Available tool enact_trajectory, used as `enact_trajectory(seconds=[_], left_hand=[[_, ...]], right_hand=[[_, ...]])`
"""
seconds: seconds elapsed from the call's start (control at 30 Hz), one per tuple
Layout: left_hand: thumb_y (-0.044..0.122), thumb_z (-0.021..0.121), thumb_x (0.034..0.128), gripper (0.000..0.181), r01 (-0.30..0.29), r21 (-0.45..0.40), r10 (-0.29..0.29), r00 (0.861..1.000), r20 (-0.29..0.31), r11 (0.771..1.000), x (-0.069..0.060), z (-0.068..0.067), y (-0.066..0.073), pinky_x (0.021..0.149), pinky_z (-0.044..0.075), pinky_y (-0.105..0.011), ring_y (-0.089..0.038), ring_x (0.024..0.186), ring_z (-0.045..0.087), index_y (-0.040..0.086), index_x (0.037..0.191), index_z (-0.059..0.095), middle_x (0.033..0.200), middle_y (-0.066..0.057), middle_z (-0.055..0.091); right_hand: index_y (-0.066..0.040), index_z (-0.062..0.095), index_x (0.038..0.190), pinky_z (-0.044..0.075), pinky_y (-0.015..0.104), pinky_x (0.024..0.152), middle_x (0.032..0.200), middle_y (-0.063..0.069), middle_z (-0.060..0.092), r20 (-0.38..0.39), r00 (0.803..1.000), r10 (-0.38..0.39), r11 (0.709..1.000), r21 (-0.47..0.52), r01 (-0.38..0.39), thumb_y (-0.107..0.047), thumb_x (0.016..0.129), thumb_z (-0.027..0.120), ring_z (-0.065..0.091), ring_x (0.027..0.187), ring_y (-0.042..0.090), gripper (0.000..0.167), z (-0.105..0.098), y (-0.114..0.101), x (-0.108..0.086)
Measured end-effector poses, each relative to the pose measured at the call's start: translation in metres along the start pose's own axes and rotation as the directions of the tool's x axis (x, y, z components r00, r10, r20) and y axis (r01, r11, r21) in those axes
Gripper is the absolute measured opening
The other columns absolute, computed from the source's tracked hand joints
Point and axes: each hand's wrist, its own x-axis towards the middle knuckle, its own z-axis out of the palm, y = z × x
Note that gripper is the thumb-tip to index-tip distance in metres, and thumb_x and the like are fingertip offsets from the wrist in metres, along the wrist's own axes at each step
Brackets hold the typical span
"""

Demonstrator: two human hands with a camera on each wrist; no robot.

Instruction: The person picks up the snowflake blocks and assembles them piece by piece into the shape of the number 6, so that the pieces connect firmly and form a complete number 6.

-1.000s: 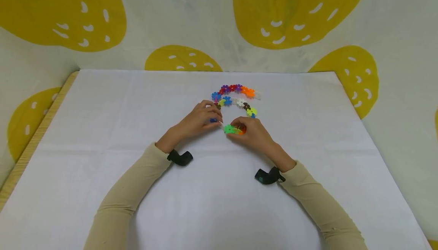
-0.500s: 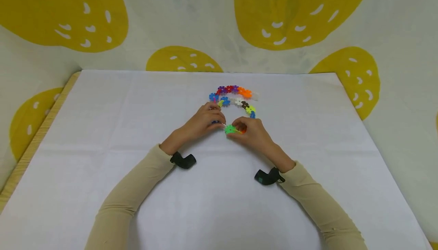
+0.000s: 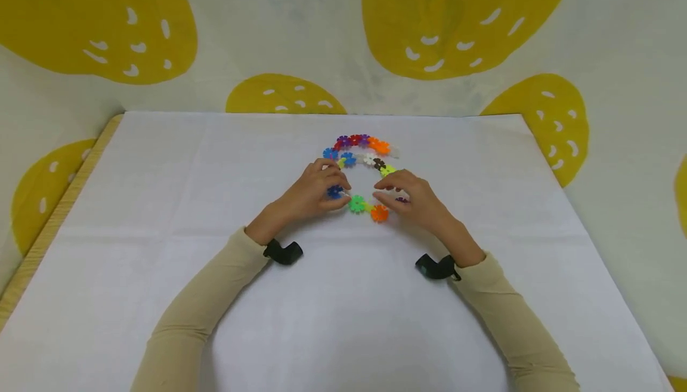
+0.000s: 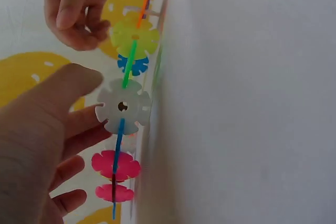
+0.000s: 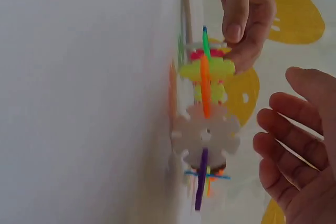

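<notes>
A ring of slotted snowflake discs lies on the white cloth in the head view, many standing on edge. My left hand [image 3: 308,192] is at its left side, around a dark blue disc [image 3: 335,191]. In the left wrist view its thumb and fingers are spread beside a translucent white disc [image 4: 135,95], without pinching it. My right hand [image 3: 421,202] hovers over the ring's right side, fingers loosely bent and apart from the discs. Between the hands run a green disc [image 3: 356,204], a yellow one and an orange disc [image 3: 379,213]. A purple disc [image 5: 201,184] is partly hidden under the right hand.
A curved tail of discs, with red [image 3: 355,139] and orange pieces [image 3: 378,145], extends behind the ring. White cloth [image 3: 343,308] covers the table, whose wooden edge [image 3: 56,216] shows at left. A yellow-patterned cloth [image 3: 290,40] hangs behind.
My right hand has let go of the discs near the orange piece and moved right, uncovering the orange disc. The back tail has shifted slightly left. My left hand stays nearly in place.
</notes>
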Motion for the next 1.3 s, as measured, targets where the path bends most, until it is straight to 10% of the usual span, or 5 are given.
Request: enact_trajectory(seconds=[0.23, 0.57, 0.73, 0.93, 1.3], left_hand=[[0.036, 0.073, 0.0857, 0.030, -0.057, 0.168, 0.067, 0.996, -0.060, 0.984, 0.022, 0.013, 0.035, 0.100, 0.041, -0.044, -0.027, 0.113, 0.051, 0.011, 0.103, 0.071, 0.103, -0.002, 0.068], [0.065, 0.065, 0.0824, 0.057, 0.171, 0.294, -0.225, 0.961, 0.160, 0.940, 0.056, 0.041, 0.082, 0.087, 0.041, -0.037, -0.020, 0.108, 0.054, 0.022, 0.120, 0.067, 0.122, 0.003, 0.064], [0.057, 0.067, 0.0856, 0.046, 0.270, 0.272, -0.323, 0.930, 0.177, 0.924, 0.061, 0.046, 0.082, 0.079, 0.041, -0.035, -0.018, 0.094, 0.058, 0.017, 0.110, 0.070, 0.109, 0.003, 0.068], [0.051, 0.068, 0.0867, 0.037, 0.284, 0.162, -0.302, 0.948, 0.104, 0.945, 0.061, 0.049, 0.075, 0.068, 0.040, -0.034, -0.016, 0.073, 0.056, 0.016, 0.076, 0.068, 0.068, 0.005, 0.061], [0.049, 0.068, 0.0859, 0.036, 0.293, 0.137, -0.302, 0.952, 0.054, 0.946, 0.057, 0.052, 0.070, 0.062, 0.044, -0.028, -0.013, 0.073, 0.057, 0.013, 0.083, 0.072, 0.074, 0.004, 0.064]], right_hand=[[0.000, 0.071, 0.105, 0.046, 0.034, 0.068, 0.119, 0.019, 0.051, 0.039, 0.999, -0.005, 1.000, -0.025, 0.006, 0.015, 0.086, 0.063, 0.053, 0.088, 0.030, 0.025, -0.017, 0.035, 0.000], [0.001, 0.069, 0.109, 0.051, 0.045, 0.082, 0.143, 0.018, 0.042, 0.265, 0.963, 0.055, 0.998, -0.027, -0.049, 0.007, 0.090, 0.063, 0.054, 0.107, 0.033, 0.020, -0.021, 0.053, 0.008], [0.002, 0.069, 0.107, 0.044, 0.052, 0.095, 0.131, 0.022, 0.053, 0.286, 0.958, 0.024, 1.000, 0.000, -0.025, 0.007, 0.092, 0.061, 0.051, 0.116, 0.039, 0.018, -0.022, 0.055, 0.012], [0.001, 0.070, 0.102, 0.048, 0.047, 0.088, 0.117, 0.019, 0.059, 0.260, 0.966, 0.012, 0.999, 0.039, -0.023, 0.008, 0.090, 0.063, 0.057, 0.105, 0.034, 0.016, -0.025, 0.057, 0.010], [-0.001, 0.069, 0.104, 0.045, 0.026, 0.088, 0.115, 0.015, 0.061, 0.227, 0.973, -0.033, 0.994, 0.109, 0.008, 0.006, 0.090, 0.063, 0.056, 0.104, 0.028, 0.016, -0.027, 0.071, 0.002]])
